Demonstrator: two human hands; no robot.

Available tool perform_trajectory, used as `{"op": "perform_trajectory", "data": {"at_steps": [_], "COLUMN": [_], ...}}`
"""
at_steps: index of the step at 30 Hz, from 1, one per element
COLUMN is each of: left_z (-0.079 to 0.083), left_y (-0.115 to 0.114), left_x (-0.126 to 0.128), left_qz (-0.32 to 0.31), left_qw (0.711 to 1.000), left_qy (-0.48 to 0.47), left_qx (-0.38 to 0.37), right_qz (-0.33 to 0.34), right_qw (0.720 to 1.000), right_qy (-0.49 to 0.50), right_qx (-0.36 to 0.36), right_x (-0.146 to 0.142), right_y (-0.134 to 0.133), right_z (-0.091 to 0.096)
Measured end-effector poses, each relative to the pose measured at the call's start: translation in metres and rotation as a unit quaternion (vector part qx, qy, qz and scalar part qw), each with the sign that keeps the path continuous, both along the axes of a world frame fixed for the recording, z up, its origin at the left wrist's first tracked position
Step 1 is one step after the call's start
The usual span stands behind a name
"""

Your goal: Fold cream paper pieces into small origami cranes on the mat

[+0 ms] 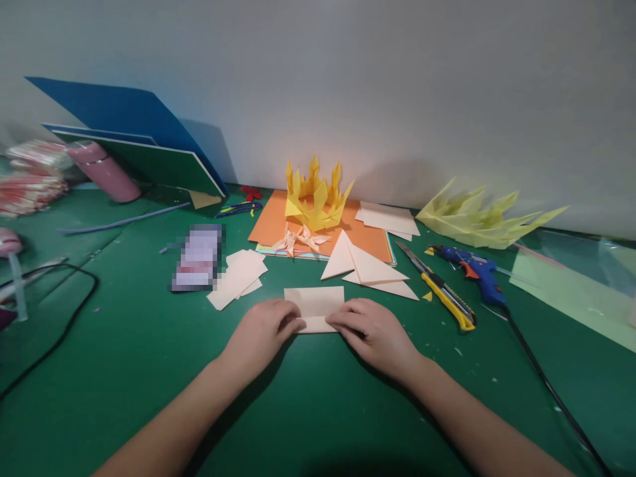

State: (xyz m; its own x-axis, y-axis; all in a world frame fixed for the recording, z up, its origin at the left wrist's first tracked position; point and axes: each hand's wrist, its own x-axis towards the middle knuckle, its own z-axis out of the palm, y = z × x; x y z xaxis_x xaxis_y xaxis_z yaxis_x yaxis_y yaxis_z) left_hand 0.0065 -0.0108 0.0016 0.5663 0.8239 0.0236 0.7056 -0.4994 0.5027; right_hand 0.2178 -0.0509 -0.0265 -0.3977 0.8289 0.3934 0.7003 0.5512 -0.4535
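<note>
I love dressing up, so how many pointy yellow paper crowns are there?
2: a golden crown on the orange paper, and a paler crown on the right, behind the blue glue gun. I can't see any others.

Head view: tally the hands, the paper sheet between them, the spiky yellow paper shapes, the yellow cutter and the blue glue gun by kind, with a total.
Left hand and right hand: 2
Paper sheet: 1
Deeper yellow shape and paler yellow shape: 2
Yellow cutter: 1
Blue glue gun: 1
Total: 7
</note>
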Motion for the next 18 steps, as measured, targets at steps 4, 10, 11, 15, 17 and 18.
{"op": "perform_trajectory", "data": {"at_steps": [4,10,11,15,17,18], "left_z": [0.0035,0.0045,0.0038,-0.0001,-0.0017,-0.0023], "left_y": [-0.0012,-0.0037,-0.0039,-0.004,-0.0041,-0.0042], "left_x": [0.0007,0.003,0.0031,0.0023,0.0018,0.0016], "left_qz": [-0.002,-0.002,-0.001,0.006,0.007,0.007], "left_qw": [1.0,1.0,1.0,0.999,0.999,0.999], "left_qy": [0.018,0.026,0.027,0.02,0.011,0.007], "left_qx": [0.005,0.009,0.011,0.027,0.035,0.038], "right_qz": [-0.007,-0.02,-0.024,-0.034,-0.033,-0.033], "right_qw": [1.0,1.0,0.999,0.999,0.999,0.999], "right_qy": [-0.007,-0.014,-0.015,-0.016,-0.018,-0.019], "right_qx": [-0.01,-0.02,-0.023,-0.023,-0.02,-0.02], "right_x": [-0.0005,-0.0016,-0.0015,-0.0009,-0.0007,-0.0006], "right_y": [0.0,0.0002,0.0004,0.0016,0.0023,0.0026], "right_z": [-0.0004,0.0006,0.0007,0.0009,0.0009,0.0008]}}
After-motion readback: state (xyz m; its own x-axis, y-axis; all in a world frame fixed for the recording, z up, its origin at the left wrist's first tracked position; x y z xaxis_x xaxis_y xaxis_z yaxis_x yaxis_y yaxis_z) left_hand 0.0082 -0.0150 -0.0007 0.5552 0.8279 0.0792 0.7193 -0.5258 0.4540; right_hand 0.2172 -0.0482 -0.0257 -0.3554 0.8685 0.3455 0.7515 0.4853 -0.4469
